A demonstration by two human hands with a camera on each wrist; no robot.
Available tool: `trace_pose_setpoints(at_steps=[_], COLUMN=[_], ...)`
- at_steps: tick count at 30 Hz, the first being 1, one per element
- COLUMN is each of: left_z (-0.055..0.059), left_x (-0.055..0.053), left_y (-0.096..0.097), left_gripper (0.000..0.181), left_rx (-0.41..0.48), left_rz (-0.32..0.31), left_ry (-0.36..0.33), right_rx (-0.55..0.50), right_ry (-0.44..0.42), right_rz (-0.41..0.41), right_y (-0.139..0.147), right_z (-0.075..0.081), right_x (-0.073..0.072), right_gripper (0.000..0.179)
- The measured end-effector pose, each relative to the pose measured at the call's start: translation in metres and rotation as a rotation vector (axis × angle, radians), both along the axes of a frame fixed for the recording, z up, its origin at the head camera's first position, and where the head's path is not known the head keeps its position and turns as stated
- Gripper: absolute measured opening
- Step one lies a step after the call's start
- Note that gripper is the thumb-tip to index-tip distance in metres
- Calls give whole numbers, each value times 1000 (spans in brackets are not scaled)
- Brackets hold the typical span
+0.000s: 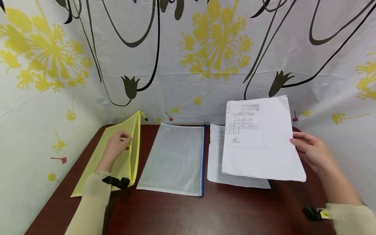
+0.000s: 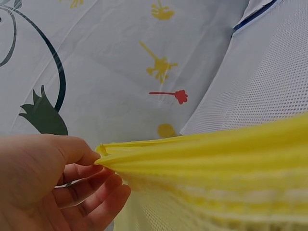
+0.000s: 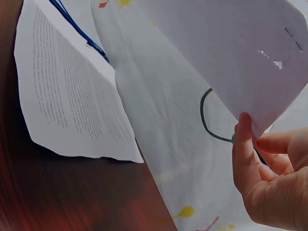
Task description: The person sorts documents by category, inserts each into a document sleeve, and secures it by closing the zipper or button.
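On the left, my left hand (image 1: 117,145) pinches the upper edge of a yellow mesh zipper pouch (image 1: 102,143), whose mouth gapes along its right side. The left wrist view shows thumb and fingers gripping the pouch's yellow rim (image 2: 192,154). My right hand (image 1: 314,151) holds a stapled stack of paper (image 1: 273,143) by its right edge, lifted above the table; a line drawing is printed on the top sheet. In the right wrist view, the thumb and fingers pinch the stack's edge. Partly hidden below it lies a sheet of printed text (image 3: 72,91).
A clear mesh pouch with a blue zipper edge (image 1: 176,160) lies flat mid-table, between the yellow pouch and the papers. The dark reddish-brown table (image 1: 188,215) meets a white cloth (image 1: 188,65) with flower prints at the back and sides.
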State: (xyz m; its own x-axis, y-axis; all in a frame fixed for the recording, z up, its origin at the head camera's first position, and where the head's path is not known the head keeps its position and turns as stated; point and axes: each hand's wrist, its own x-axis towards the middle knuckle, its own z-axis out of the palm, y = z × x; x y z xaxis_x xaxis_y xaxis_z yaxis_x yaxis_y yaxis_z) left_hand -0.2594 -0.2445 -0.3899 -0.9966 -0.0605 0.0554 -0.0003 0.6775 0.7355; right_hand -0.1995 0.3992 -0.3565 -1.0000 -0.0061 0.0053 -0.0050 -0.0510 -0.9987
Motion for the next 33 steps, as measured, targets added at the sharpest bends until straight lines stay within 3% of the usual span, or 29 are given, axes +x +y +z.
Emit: trace_pose_setpoints(at_steps=[11,33], left_z=[-4,-12], left_x=[0,0], left_y=[7,20], left_gripper=[29,29], left_rx=[85,258], left_rz=[-14,-100], left_ry=[-12,-30], right_rx=[31,139], right_ry=[-23,-53], right_rz=[17,50], right_y=[-21,-64], right_z=[-2,-8], right_x=[-5,-14], right_gripper=[20,16])
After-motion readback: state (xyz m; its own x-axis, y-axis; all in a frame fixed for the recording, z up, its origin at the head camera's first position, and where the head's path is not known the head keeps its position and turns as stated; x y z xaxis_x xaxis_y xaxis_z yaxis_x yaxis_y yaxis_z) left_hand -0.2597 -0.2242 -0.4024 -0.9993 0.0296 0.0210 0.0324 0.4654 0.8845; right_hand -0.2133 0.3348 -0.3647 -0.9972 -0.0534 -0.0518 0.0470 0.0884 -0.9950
